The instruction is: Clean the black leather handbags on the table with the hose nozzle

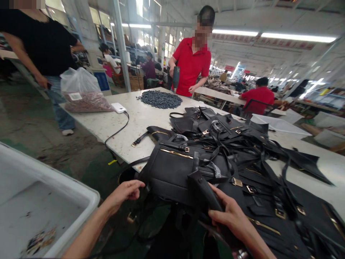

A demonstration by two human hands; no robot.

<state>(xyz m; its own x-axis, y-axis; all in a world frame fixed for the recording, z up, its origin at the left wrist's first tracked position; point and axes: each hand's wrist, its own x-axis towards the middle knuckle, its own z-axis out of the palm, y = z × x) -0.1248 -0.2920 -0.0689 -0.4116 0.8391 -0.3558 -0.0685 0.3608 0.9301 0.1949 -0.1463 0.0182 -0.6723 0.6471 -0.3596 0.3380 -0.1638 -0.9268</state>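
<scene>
White table (140,118): left hand (126,192), right hand (229,216) on black bag (172,172)

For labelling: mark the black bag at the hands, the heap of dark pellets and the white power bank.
black bag (172,169), head view, middle of its front panel.
heap of dark pellets (161,99), head view, middle of the heap.
white power bank (118,107), head view, top face.
</scene>
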